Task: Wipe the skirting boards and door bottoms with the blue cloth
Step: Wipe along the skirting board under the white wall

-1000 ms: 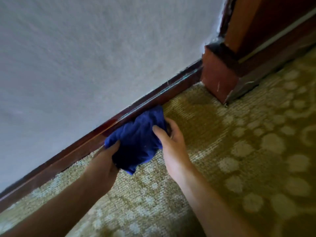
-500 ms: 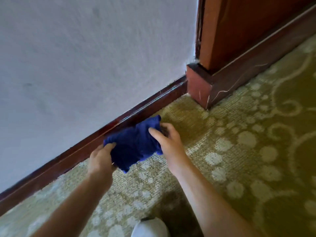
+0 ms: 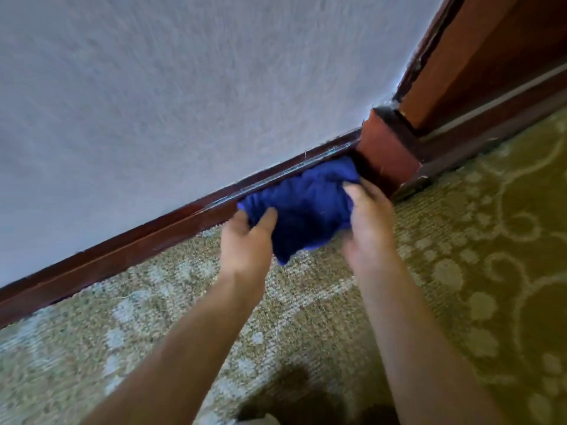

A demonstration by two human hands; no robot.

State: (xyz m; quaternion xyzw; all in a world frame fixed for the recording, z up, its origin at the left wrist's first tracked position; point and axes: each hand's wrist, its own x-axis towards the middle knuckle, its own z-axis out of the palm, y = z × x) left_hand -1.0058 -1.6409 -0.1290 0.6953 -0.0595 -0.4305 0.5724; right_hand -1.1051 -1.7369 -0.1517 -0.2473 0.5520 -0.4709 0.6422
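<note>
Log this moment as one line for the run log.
step: wiping skirting board | left hand, right hand: both grip blue cloth | cloth against board, beside door-frame block

- A crumpled dark blue cloth [image 3: 302,207] is pressed against the dark reddish-brown wooden skirting board [image 3: 147,240], at the end where the board meets the reddish-brown wooden plinth block [image 3: 388,154] of the door frame
- The left hand [image 3: 245,240] grips the left edge of the cloth, thumb on top
- The right hand [image 3: 366,222] holds the right side, its fingers curled on the cloth, a little blurred
- Above the board is a pale textured wall [image 3: 184,87]
- Below is an olive-green patterned carpet [image 3: 475,271]
</note>
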